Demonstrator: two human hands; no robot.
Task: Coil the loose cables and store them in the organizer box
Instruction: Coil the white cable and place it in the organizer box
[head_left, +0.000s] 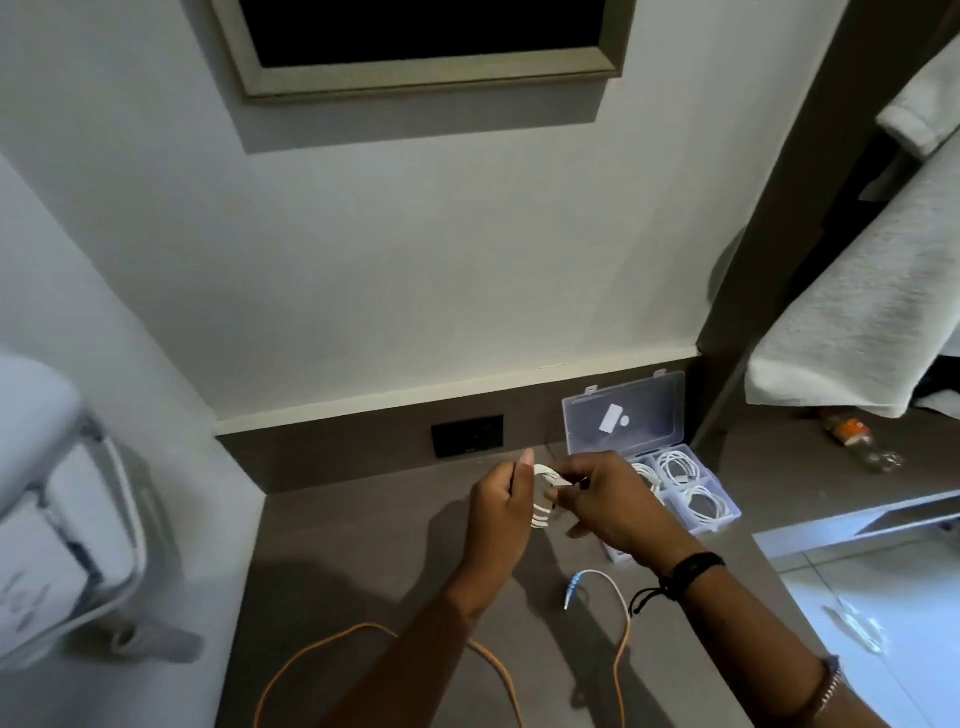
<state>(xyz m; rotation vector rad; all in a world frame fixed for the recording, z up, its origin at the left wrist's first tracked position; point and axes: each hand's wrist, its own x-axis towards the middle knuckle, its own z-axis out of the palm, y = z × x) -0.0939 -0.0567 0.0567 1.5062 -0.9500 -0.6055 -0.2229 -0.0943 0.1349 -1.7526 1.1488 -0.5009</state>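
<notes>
A white cable (542, 496) is wound into a small coil between both hands, above the brown counter (363, 540). My left hand (501, 499) grips the coil's left side. My right hand (602, 499) pinches its top right. Just right of my hands stands the clear plastic organizer box (724, 512), lid (623, 415) propped open against the wall; three of its compartments each hold a coiled white cable (702, 503). An orange cable (621, 649) with a white and blue end (574, 584) lies loose on the counter under my forearms.
A black wall socket (467, 435) sits behind my hands. A white appliance (62, 519) fills the left side. Grey towels (872, 291) hang at the right over a lower shelf with a bottle (857, 439). A framed dark panel (426, 36) hangs on the wall above.
</notes>
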